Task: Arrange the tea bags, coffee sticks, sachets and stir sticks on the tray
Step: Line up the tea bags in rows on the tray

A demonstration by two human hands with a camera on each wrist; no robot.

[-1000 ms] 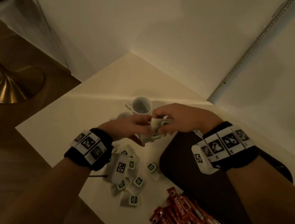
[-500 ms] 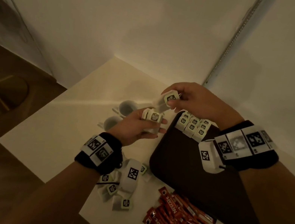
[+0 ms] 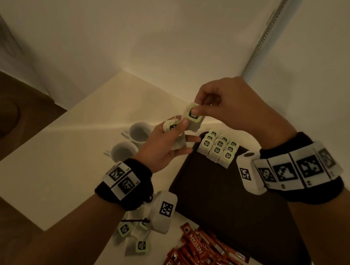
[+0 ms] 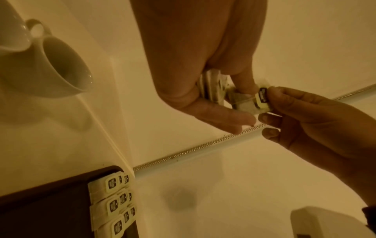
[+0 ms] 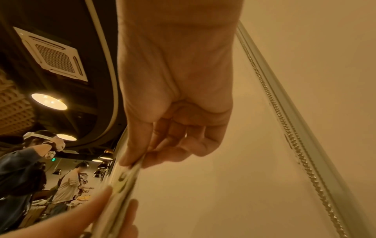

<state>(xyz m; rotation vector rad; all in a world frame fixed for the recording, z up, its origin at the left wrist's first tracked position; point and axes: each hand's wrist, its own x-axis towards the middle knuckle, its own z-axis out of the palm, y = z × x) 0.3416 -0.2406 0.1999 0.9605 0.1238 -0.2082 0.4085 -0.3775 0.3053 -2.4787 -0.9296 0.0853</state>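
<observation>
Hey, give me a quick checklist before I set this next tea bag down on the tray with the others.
1. Right hand pinches one tea bag by its tag end: ok.
2. Bag free of the left hand: cannot tell; the left thumb touches it.
3. Left hand's spare tea bags held securely: ok.
4. Bare space on the tray beside the placed tea bags: ok.
5. Placed rows tidy: ok.
6. Cups out of the path: ok, they stand left of the tray.
</observation>
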